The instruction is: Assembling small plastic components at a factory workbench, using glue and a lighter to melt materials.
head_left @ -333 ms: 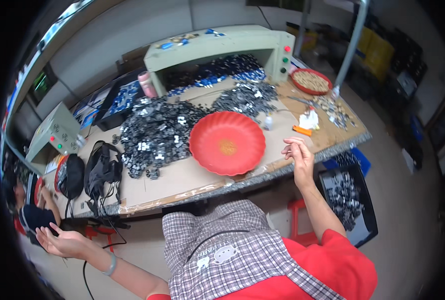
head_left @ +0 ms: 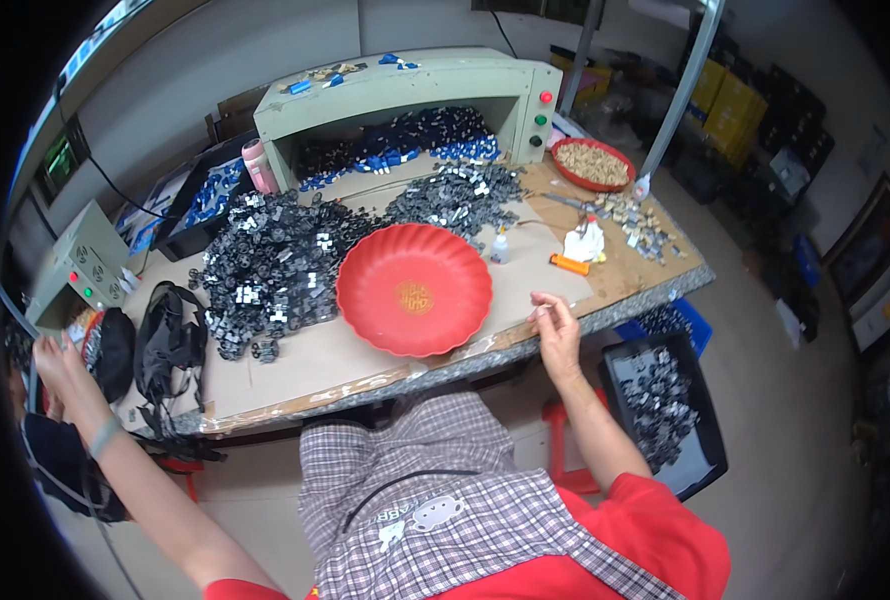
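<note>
My left hand is raised at the far left, beside the black bag, with its fingers curled in; whether anything is in them is hidden. Over the front edge of the worktable hovers my right hand, loosely bent, fingers apart and nothing in it. Nearest to it are an orange lighter and a large red scalloped plate with a gold pattern, which neither hand touches. Behind and left of the plate spreads a heap of small black and silvery parts.
A pale green machine housing holds blue and white pieces. A small bottle, a red bowl of tan pieces and a pink bottle stand about. A black tray of parts is low right; another person sits left.
My left hand has risen and its fingers, spread before, have curled in. My right hand has dropped slightly, its fingers more bent. The whole view has shifted, moving the table leftward in the picture.
</note>
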`<move>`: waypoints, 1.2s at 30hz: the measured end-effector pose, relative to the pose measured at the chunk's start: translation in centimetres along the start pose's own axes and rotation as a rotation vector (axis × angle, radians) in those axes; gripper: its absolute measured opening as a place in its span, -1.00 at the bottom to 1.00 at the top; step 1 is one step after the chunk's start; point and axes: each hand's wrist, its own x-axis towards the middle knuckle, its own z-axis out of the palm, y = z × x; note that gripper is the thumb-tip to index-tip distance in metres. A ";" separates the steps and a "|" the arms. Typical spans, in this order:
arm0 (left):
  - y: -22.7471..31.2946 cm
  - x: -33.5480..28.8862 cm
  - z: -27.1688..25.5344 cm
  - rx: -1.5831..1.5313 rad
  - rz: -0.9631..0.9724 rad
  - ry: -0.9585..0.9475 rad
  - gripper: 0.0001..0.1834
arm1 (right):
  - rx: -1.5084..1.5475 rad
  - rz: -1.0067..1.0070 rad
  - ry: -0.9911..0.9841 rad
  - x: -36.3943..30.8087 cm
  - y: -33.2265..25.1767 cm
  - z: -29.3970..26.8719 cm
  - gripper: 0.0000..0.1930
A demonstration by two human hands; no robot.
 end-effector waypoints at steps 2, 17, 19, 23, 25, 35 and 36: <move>-0.6 2.5 -5.2 0.177 -0.151 0.345 -0.55 | -0.025 -0.024 -0.044 0.8 -0.1 0.7 -0.79; -6.7 12.2 3.8 0.848 0.263 0.501 -0.70 | -1.048 -0.559 -0.031 17.3 -0.2 -5.0 -0.73; -13.3 9.4 15.1 0.875 0.156 0.360 -0.74 | -1.171 -0.458 -0.061 18.0 1.1 -6.8 -0.75; -15.8 -2.3 29.1 1.257 0.118 -0.003 -0.81 | -1.292 -0.436 -0.165 19.4 4.0 -6.8 -0.82; -17.2 -5.3 32.4 1.127 0.092 -0.146 -0.84 | -1.356 -0.422 -0.187 19.8 4.2 -6.6 -0.85; -20.2 -7.3 40.5 0.960 0.113 -0.623 -0.80 | -1.014 -0.623 0.211 16.5 -9.8 -6.4 -0.90; -20.7 -7.3 41.2 0.912 0.132 -0.636 -0.78 | -0.886 -0.559 0.187 14.9 -12.1 -4.7 -0.89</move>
